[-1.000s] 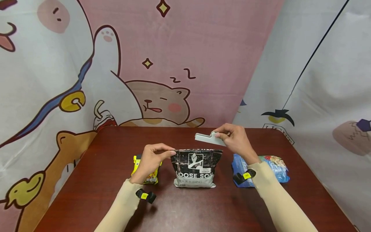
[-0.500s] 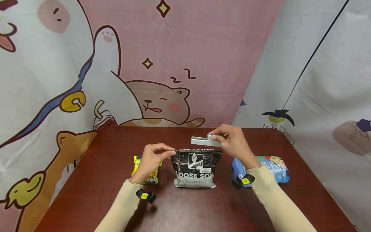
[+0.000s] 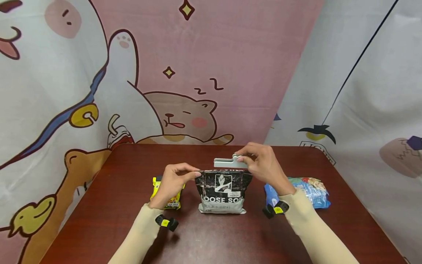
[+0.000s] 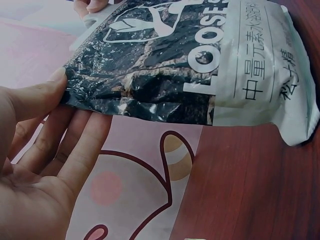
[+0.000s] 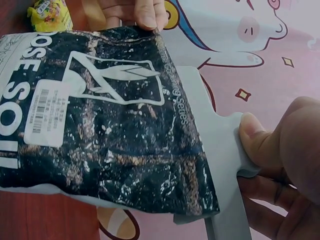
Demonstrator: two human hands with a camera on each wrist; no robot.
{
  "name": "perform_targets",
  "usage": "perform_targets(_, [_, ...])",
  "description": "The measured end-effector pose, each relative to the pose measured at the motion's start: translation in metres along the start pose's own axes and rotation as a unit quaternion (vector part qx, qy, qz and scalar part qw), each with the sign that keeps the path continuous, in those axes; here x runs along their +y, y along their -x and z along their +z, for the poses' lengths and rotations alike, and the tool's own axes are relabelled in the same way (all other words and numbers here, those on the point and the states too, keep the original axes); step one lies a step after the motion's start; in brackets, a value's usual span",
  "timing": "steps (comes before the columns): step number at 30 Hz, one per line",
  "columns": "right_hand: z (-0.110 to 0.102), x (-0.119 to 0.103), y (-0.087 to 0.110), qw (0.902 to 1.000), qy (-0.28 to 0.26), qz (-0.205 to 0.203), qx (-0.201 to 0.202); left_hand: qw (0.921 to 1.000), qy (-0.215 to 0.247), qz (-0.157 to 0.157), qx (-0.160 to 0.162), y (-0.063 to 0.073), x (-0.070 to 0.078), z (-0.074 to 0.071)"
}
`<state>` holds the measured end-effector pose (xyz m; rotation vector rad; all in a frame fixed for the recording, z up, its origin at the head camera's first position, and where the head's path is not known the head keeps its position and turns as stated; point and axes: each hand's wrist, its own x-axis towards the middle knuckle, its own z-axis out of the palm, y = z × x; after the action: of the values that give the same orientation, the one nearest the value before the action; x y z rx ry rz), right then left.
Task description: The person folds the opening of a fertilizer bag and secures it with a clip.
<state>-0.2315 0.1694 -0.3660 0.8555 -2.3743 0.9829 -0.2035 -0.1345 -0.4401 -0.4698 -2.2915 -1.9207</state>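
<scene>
A black-and-white bag (image 3: 221, 203) printed "LOOSE SOIL" stands upright mid-table. My left hand (image 3: 172, 185) pinches its upper left corner between thumb and fingers, as the left wrist view shows closely. Just above the top edge is a pale grey bag clip (image 3: 224, 162), held lengthwise along that edge. My right hand (image 3: 266, 167) pinches the clip's handle between thumb and fingers. In the right wrist view, the bag's top hides part of the clip (image 5: 227, 185); I cannot tell whether the film lies between its jaws.
Behind my left wrist lies a small yellow packet (image 3: 174, 201). A blue bag (image 3: 314, 194) lies to the right, partly hidden by my right forearm. The brown table (image 3: 211, 240) ends at a printed cloth backdrop (image 3: 237, 66).
My right hand has moved the clip left and slightly down, levelling it along the bag's top edge. The left hand keeps its pinch on the corner.
</scene>
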Motion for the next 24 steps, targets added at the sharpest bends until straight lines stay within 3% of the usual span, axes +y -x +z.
perform_targets(14, [0.002,-0.013,0.002,0.9997,0.023,-0.006,-0.006,1.0000,0.005,-0.007,0.000,-0.001,0.001,0.001])
perform_targets(24, [0.005,-0.020,0.003,0.9994,0.007,-0.032,-0.010,1.0000,0.008,-0.002,0.001,0.000,0.001,0.001])
